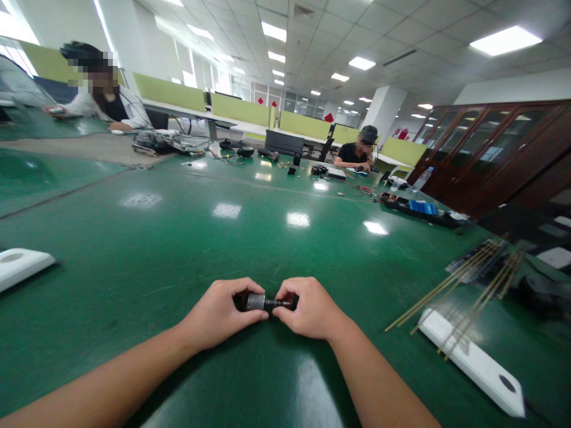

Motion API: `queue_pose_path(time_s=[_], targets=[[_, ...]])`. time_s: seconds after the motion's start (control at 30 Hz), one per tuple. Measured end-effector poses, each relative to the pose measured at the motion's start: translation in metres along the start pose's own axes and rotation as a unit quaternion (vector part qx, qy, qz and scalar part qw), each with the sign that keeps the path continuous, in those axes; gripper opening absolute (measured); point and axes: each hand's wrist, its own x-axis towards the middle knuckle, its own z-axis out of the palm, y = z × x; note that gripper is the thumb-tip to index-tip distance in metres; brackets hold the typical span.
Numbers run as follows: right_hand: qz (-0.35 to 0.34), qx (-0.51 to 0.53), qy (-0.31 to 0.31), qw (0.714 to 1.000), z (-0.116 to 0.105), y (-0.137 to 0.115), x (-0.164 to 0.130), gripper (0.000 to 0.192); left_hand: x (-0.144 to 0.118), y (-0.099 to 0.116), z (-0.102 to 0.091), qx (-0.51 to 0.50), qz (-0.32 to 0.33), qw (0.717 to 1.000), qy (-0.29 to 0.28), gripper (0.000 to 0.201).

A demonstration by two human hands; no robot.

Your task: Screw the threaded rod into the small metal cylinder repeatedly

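Both hands meet low on a glossy green table [250,238], smooth and bright with ceiling-light reflections. The left hand [218,314] is curled, its fingers pinched around the thick end of a small metal cylinder [256,302], dull grey and ribbed-looking. The right hand [312,308] is likewise curled, thumb and fingertips pinching a thin dark shaft [279,303] that sticks out of the cylinder's end, so the part lies level between the two hands, just above the tabletop.

To the right of the right hand lies a flat white plastic bar [477,364] with rounded corners and a dark oval hole, and across it a fan of thin brass-coloured rods [464,288]. Far left of the left hand sits another white rounded plastic piece [20,266]. Well beyond the hands, two seated people [357,154] work among scattered small parts and cables.
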Motion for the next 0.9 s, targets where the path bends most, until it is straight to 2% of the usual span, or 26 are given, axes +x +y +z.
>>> queue_pose_path(time_s=[0.17,0.9], targets=[[0.003,0.003,-0.002,1.0,-0.004,0.001,-0.001,0.008,-0.001,-0.003,0.002,0.028,-0.018,0.999,0.007,0.035],[0.02,-0.007,-0.008,1.0,-0.017,0.003,-0.004,0.007,0.0,0.0,-0.001,0.002,-0.017,1.0,0.01,0.04]])
